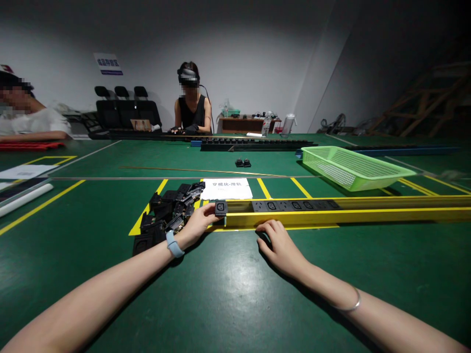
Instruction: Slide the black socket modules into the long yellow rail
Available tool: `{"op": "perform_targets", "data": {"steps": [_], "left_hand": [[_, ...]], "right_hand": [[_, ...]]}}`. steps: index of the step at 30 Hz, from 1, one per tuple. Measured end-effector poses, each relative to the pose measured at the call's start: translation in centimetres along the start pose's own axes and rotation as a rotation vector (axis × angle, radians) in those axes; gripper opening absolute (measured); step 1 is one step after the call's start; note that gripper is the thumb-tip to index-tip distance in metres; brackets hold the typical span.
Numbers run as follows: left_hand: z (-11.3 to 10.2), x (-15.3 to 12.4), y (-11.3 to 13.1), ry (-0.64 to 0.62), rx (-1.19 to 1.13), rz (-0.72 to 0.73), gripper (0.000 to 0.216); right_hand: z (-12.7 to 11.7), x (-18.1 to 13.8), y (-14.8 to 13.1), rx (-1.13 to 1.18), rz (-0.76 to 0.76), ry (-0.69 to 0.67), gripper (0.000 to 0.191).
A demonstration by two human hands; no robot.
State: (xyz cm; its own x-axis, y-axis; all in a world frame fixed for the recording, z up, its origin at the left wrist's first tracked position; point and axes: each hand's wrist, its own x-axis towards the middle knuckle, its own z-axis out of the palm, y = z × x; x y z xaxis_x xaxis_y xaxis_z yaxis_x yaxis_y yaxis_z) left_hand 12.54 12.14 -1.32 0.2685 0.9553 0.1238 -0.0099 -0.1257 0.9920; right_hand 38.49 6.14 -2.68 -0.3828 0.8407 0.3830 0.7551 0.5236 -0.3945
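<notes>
My left hand (pixel 197 224) grips a black socket module (pixel 221 208) at the left end of a long yellow rail (pixel 331 215). Several black socket modules (pixel 294 205) sit in a row inside the rail's channel, right of a bare stretch. With fingers bent and thumb apart, my right hand (pixel 277 245) rests on the green table against the rail's near side, holding nothing. A pile of loose black socket modules (pixel 167 208) lies just left of my left hand, partly hidden by it.
A light green basket (pixel 349 169) stands behind the rail at right. Behind the pile lies a white paper label (pixel 227 189). Two small black parts (pixel 243 163) and a thin rod (pixel 198 170) lie farther back. A person (pixel 193 105) works across the table; another person (pixel 33 115) is at left.
</notes>
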Motion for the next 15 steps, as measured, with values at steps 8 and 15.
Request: {"op": "perform_targets", "data": {"steps": [8, 15], "left_hand": [[-0.21, 0.33, -0.94, 0.073, -0.033, -0.028, 0.044], [-0.17, 0.22, -0.77, 0.024, -0.04, -0.019, 0.045]], "right_hand": [[0.01, 0.01, 0.04, -0.002, -0.003, 0.006, 0.018], [-0.01, 0.03, -0.02, -0.006, 0.001, -0.002, 0.018]]}}
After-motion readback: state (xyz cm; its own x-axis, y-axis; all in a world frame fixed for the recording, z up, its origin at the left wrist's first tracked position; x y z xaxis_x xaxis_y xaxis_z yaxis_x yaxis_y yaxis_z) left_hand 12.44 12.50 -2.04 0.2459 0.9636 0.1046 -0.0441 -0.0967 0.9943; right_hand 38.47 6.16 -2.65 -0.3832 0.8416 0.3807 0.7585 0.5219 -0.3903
